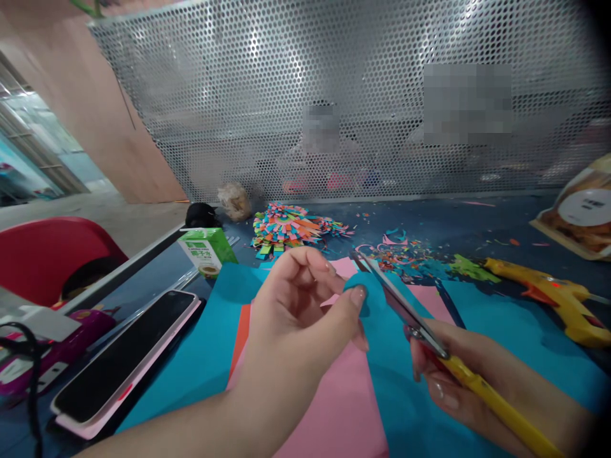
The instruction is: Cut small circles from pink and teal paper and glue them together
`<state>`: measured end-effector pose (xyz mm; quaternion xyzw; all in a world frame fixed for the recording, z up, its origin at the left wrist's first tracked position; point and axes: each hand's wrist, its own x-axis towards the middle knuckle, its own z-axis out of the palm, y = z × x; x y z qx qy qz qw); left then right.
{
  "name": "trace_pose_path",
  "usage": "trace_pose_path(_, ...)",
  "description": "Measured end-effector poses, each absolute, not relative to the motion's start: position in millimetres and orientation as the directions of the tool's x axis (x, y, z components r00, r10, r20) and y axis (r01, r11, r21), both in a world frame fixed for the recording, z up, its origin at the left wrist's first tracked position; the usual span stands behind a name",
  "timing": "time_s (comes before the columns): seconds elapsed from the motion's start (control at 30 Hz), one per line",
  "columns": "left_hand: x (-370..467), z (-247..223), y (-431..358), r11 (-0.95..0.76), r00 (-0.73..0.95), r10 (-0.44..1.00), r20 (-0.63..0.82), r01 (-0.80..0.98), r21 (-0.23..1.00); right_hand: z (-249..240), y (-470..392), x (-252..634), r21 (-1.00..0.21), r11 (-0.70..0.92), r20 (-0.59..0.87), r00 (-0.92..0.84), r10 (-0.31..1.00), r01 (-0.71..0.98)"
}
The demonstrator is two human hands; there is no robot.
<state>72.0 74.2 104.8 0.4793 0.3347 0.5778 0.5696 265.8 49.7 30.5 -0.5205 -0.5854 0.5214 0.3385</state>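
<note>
Between the thumb and fingers of my left hand [300,324] is pinched a small piece of blue paper [375,292], with a bit of pink showing beside it. My right hand [458,375] is closed on a pair of yellow-handled scissors [424,334]. The blades point up and to the left, right beside the blue piece; whether they touch it I cannot tell. Below my hands lie a pink sheet [329,407], larger blue sheets [167,362] and the edge of an orange sheet [241,337].
Paper scraps [405,254] and a heap of colourful fringed paper [284,229] lie toward the perforated metal screen [214,95]. A yellow glue gun [554,292] rests at right, near a food bag [582,210]. At left are a phone [128,356], a green carton [207,251] and a purple power strip [81,337].
</note>
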Motion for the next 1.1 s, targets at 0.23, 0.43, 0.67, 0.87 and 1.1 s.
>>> trace_pose_path(0.23,70.1,103.9,75.3,-0.126,0.106,0.980,0.171,-0.342,0.931,32.9,42.7,259.0,-0.971,-0.140,-0.169,-0.145,0.975,0.192)
trace_pose_path(0.43,68.8,103.1,75.5,-0.129,0.110,0.978,0.179,-0.356,0.926,33.4,41.6,257.2,-0.969,-0.118,-0.148,-0.129,0.980,0.216)
trace_pose_path(0.67,68.1,105.0,75.4,-0.145,0.099,0.977,0.189,-0.339,0.930,39.6,41.5,255.1,-0.964,-0.103,-0.132,-0.106,0.986,0.244)
trace_pose_path(0.87,67.8,105.1,76.9,-0.155,0.095,0.976,0.197,-0.336,0.929,39.0,41.1,255.1,-0.961,-0.115,-0.150,-0.123,0.981,0.251)
trace_pose_path(1.1,67.6,104.2,78.0,-0.162,0.087,0.976,0.201,-0.329,0.930,40.4,42.1,253.2,-0.969,-0.147,-0.166,-0.086,0.982,0.196)
